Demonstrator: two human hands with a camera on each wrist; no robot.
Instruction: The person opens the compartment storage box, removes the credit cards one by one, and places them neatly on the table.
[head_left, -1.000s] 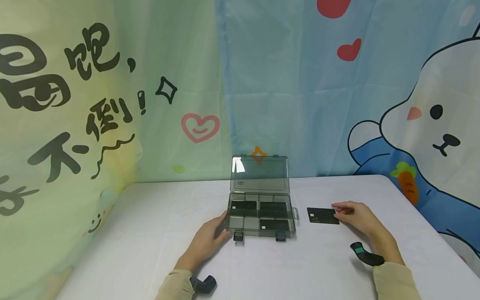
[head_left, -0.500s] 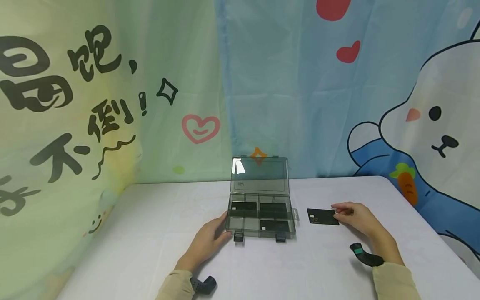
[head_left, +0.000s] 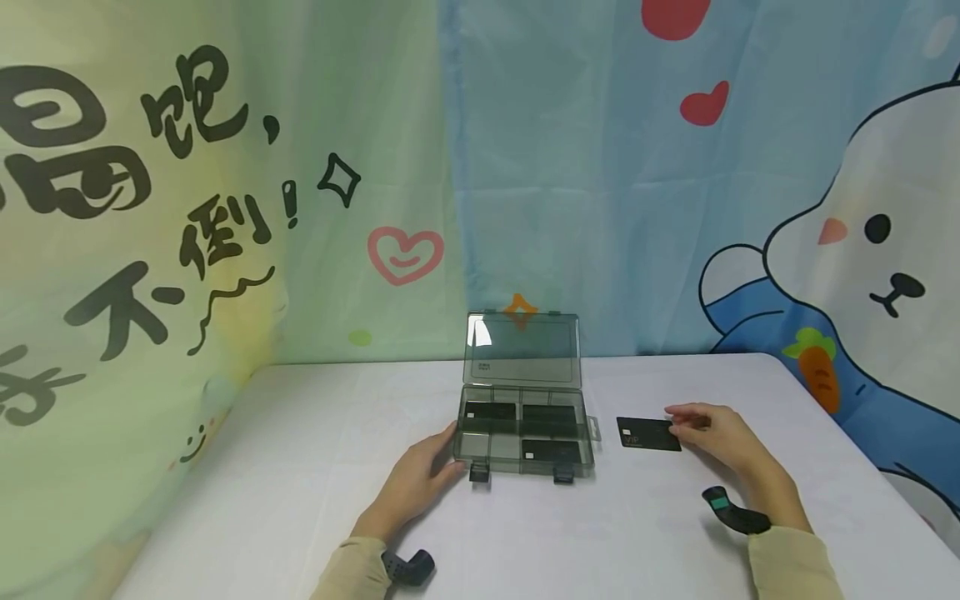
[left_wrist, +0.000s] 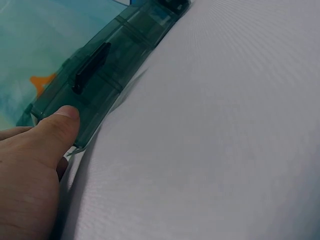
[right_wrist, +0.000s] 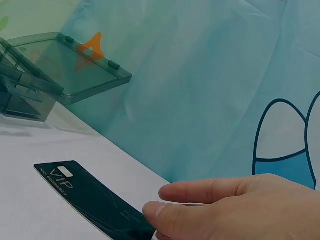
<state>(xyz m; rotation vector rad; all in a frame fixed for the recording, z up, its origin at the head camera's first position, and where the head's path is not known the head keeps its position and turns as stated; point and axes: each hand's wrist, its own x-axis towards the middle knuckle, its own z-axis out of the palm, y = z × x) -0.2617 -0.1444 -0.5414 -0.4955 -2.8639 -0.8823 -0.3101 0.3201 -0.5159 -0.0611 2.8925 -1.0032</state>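
A transparent grey-green plastic compartment box (head_left: 471, 446) stands on the table with its lid (head_left: 521, 350) raised at the back. Several black cards lie in its compartments, one card (head_left: 551, 451) at the front right. My left hand (head_left: 411, 483) holds the box's left front corner; in the left wrist view its thumb (left_wrist: 62, 122) lies on the front wall, with the other fingers mostly hidden. To the right of the box, my right hand (head_left: 716, 435) pinches the right end of a black VIP card (head_left: 645, 433). The right wrist view shows its thumb at the card's edge and index finger extended above.
White cloth covers the table (head_left: 570, 542). A printed curtain (head_left: 525, 167) hangs right behind the box lid. Two black latches (head_left: 563, 475) stick out at the box's front, and a small loop (head_left: 595, 428) juts from its right side.
Both hands, the box and the VIP card keep their places. Only the head view shifts slightly.
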